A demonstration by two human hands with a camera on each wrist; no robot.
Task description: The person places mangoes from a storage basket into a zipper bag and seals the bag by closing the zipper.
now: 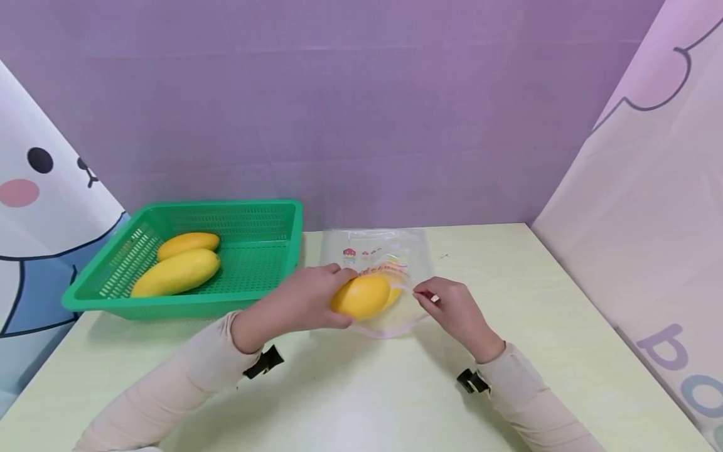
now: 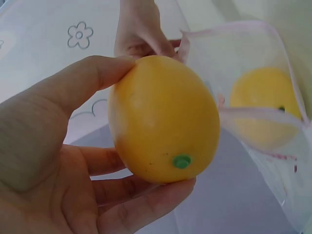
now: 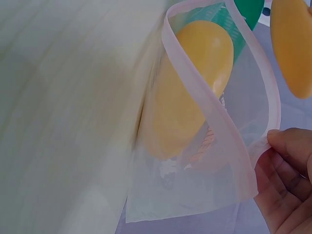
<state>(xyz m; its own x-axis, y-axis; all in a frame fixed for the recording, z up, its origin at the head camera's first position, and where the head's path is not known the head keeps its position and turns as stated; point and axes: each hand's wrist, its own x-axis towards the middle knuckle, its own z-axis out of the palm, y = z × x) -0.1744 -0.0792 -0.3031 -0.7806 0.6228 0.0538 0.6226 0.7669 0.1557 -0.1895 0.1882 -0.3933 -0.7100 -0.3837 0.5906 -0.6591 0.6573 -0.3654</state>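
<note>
My left hand [image 1: 305,298] grips a yellow toy mango [image 2: 165,117] with a small green stem spot, thumb on one side and fingers curled under the other. It is held just above the mouth of a clear zip bag [image 1: 367,242] with a pinkish rim and small printed pictures. Between thumb and fingers, my right hand [image 1: 454,311] pinches one corner of that rim, and the mouth gapes wide in the right wrist view. Inside the bag lies another yellow mango [image 3: 200,83], seen partly through the film.
To the left stands a green plastic basket [image 1: 254,301] with slotted walls. Two more yellow fruits sit in it, a long one [image 1: 177,273] in front of a smaller one [image 1: 189,243]. A purple cloth backdrop [image 1: 367,125] rises behind the pale table [image 1: 350,402].
</note>
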